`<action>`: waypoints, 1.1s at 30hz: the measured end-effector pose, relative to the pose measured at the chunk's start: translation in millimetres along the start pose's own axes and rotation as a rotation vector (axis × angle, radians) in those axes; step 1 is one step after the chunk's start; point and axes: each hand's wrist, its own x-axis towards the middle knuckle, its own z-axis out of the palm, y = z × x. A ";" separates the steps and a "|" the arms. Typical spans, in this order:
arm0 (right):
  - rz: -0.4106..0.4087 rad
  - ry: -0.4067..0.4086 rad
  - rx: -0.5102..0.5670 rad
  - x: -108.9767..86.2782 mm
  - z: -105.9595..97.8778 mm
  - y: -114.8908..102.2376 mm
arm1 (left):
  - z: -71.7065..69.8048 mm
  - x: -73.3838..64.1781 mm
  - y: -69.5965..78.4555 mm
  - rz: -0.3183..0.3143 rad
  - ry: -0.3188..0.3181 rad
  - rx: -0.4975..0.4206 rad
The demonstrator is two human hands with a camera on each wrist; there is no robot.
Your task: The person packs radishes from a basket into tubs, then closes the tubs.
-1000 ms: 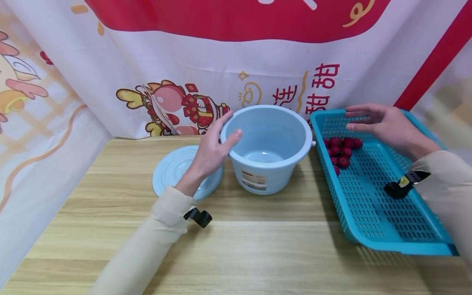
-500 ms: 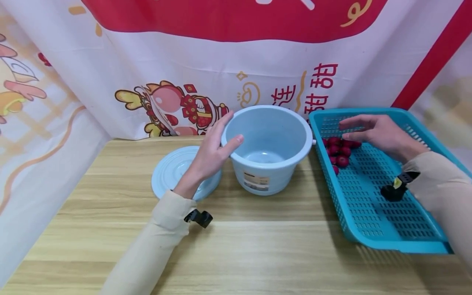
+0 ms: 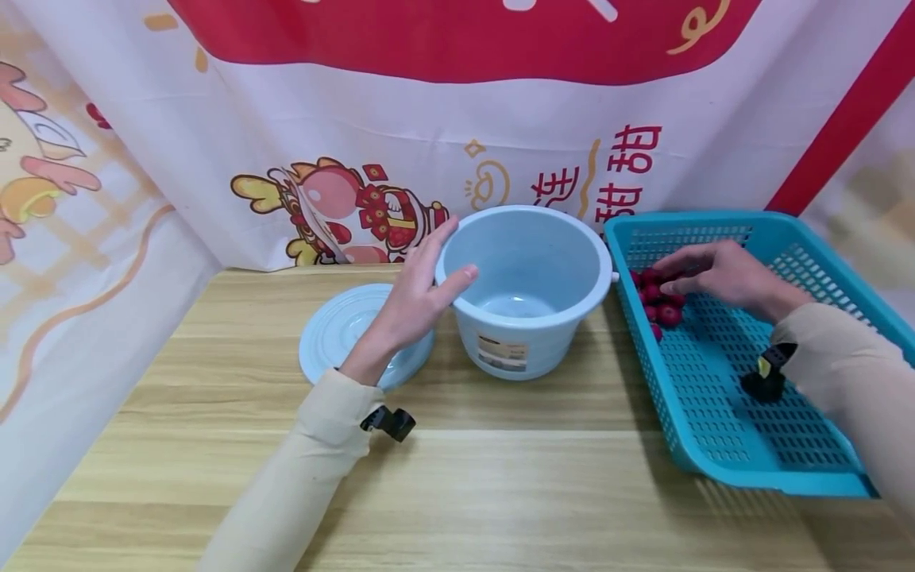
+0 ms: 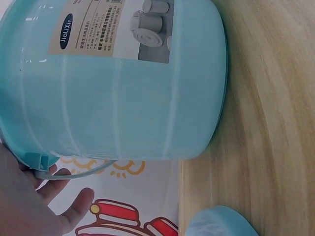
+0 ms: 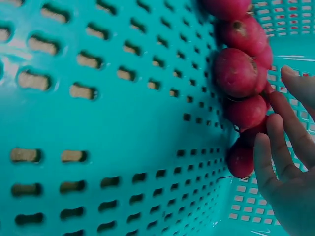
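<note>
Resting, in the head view, with the left hand (image 3: 411,298) at nine o'clock on the rim of the round, pale-blue plastic bucket (image 3: 536,345): thumb over the edge, fingers extended outside, apparently without a firm grip. Hanging with the right hand (image 3: 725,274) inside the rectangular, turquoise, perforated plastic basket (image 3: 758,479), loosely bent, with nothing visibly held, beside the small, round, dark-red radishes (image 3: 652,292) bunched at the basket's ten o'clock. Best to steady the bucket lightly and take an outer radish first, so as not to roll the others. Also visible: the flat, round, pale-blue plastic lid (image 3: 325,338), between eight and nine o'clock from the bucket on the pale, wood-grained table (image 3: 500,492). Worth minding: the small white peg (image 3: 615,277) at the bucket's three o'clock, just beside the basket.

Showing, from the left wrist, spread fingertips toward eight o'clock, near the thin, pale, curved handle (image 4: 81,173). Best not to snag it.

Showing, from the right wrist, separated fingers and thumb toward three o'clock, beside radishes piled against the basket's wall. Impossible to confirm contact. Best to close thumb and fingers round a single radish, allowing for the tight fit against its neighbours.
</note>
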 end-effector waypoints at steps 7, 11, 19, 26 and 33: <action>-0.003 -0.001 -0.067 0.8 2.9 4.7 | 0.7 -0.5 0.4 -0.007 -0.014 -0.012; -0.013 -0.003 -0.109 0.1 2.5 8.2 | 1.8 -0.1 1.3 -0.010 -0.023 -0.016; -0.029 -0.009 -0.168 6.1 7.0 0.4 | -2.1 -1.8 -0.4 -0.028 -0.014 -0.009; -0.007 -0.002 -0.182 6.9 8.3 0.7 | -2.8 -1.8 0.0 -0.025 -0.020 -0.013; 0.024 0.007 -0.195 9.8 10.2 0.5 | -2.3 -1.3 -0.6 -0.026 -0.021 -0.017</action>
